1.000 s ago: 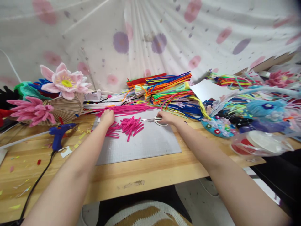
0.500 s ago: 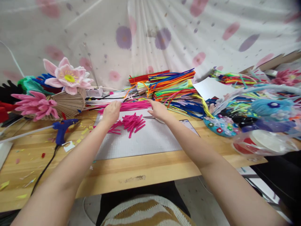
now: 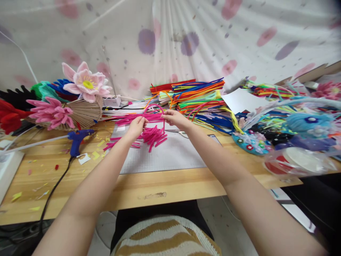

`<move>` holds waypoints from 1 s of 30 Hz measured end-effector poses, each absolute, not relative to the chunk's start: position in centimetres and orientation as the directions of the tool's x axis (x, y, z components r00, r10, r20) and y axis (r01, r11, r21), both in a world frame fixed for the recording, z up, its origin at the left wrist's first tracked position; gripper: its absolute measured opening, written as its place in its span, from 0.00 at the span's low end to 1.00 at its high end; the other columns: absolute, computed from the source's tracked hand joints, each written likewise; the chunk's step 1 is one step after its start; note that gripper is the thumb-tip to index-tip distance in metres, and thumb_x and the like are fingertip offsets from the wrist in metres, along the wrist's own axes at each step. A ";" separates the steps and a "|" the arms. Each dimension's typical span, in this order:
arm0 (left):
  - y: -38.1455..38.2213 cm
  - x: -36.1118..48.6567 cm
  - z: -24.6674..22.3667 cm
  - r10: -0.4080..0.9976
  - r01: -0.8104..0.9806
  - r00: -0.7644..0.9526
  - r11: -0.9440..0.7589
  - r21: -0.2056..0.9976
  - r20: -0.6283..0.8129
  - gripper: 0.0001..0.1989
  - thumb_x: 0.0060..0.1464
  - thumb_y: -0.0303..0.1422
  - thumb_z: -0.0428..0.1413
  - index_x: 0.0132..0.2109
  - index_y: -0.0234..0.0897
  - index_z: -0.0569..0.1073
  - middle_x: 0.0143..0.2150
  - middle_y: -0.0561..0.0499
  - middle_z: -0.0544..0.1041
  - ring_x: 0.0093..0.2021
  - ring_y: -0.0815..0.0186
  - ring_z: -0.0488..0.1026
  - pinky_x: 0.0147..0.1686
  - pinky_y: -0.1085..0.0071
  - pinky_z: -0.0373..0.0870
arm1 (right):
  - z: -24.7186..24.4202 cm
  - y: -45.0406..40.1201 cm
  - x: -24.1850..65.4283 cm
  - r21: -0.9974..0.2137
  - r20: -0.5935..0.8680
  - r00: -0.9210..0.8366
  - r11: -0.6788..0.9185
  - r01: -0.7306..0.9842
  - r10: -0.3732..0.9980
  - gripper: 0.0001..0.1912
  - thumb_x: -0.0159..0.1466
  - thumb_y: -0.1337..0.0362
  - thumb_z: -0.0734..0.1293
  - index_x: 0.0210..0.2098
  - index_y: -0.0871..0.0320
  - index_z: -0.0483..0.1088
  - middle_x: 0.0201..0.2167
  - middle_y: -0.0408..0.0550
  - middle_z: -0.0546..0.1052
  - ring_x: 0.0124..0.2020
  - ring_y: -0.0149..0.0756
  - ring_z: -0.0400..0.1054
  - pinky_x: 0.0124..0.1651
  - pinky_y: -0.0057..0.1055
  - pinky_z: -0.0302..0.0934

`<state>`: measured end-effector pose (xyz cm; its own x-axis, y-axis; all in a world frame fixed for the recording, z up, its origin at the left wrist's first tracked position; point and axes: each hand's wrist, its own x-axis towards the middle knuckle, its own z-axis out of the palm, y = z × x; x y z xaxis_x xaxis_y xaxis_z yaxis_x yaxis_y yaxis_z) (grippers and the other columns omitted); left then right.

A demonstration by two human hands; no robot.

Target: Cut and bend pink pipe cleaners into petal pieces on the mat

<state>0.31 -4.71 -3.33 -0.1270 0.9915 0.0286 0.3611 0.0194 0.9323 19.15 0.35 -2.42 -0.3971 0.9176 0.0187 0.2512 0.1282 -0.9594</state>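
A magenta pipe cleaner (image 3: 154,105) arches up between my two hands. My left hand (image 3: 137,127) pinches one side of it, and my right hand (image 3: 174,119) pinches the other, with a short end hanging below the fingers. Under and between the hands lies a heap of short cut magenta pieces (image 3: 153,138) on a grey cutting mat (image 3: 165,160). More short pieces (image 3: 119,143) are left of the heap, partly behind my left wrist. Long magenta pipe cleaners (image 3: 125,119) lie along the mat's back edge. Scissors (image 3: 183,133) rest on the mat beneath my right wrist.
A blue glue gun (image 3: 77,140) with its cord stands at the left among scraps. Fuzzy pink flowers (image 3: 86,83) are behind it. Bundles of coloured pipe cleaners (image 3: 199,94) pile up at the back. A decorated blue basket (image 3: 249,142) and a bagged roll (image 3: 298,160) sit at the right.
Both hands have come closer together and lifted a magenta pipe cleaner from the long ones at the back; it now bends in an arch between them. The view has shifted slightly left.
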 end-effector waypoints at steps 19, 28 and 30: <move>-6.1 4.3 -4.5 0.956 -0.253 0.197 0.264 0.931 -0.217 0.10 0.57 0.31 0.45 0.30 0.32 0.64 0.20 0.54 0.65 0.16 0.77 0.61 0.18 0.81 0.60 | -3.0 -1.0 17.6 -0.984 0.028 -0.613 0.128 0.121 0.790 0.12 0.52 0.59 0.67 0.28 0.61 0.62 0.17 0.38 0.66 0.16 0.21 0.56 0.18 0.20 0.45; -6.5 5.1 -4.6 0.962 -0.300 0.145 0.267 0.916 -0.232 0.10 0.56 0.25 0.43 0.28 0.32 0.63 0.18 0.56 0.61 0.14 0.79 0.56 0.14 0.82 0.51 | -3.7 -0.5 17.5 -0.962 0.026 -0.617 0.186 0.197 0.787 0.10 0.51 0.62 0.67 0.26 0.63 0.64 0.18 0.41 0.69 0.21 0.26 0.63 0.25 0.23 0.55; -6.5 5.1 -4.7 0.960 -0.298 0.150 0.274 0.914 -0.238 0.09 0.56 0.25 0.43 0.28 0.32 0.62 0.18 0.57 0.60 0.14 0.80 0.54 0.14 0.82 0.48 | -3.6 -0.7 17.4 -0.957 0.016 -0.607 0.187 0.221 0.795 0.10 0.51 0.62 0.67 0.26 0.63 0.65 0.18 0.41 0.69 0.21 0.26 0.62 0.24 0.23 0.54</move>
<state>5.12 -6.45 -4.75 0.1499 0.9595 -0.2385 -0.2985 0.2739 0.9143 17.41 -0.72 -3.59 -0.6065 0.7949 0.0155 0.2210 0.1873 -0.9571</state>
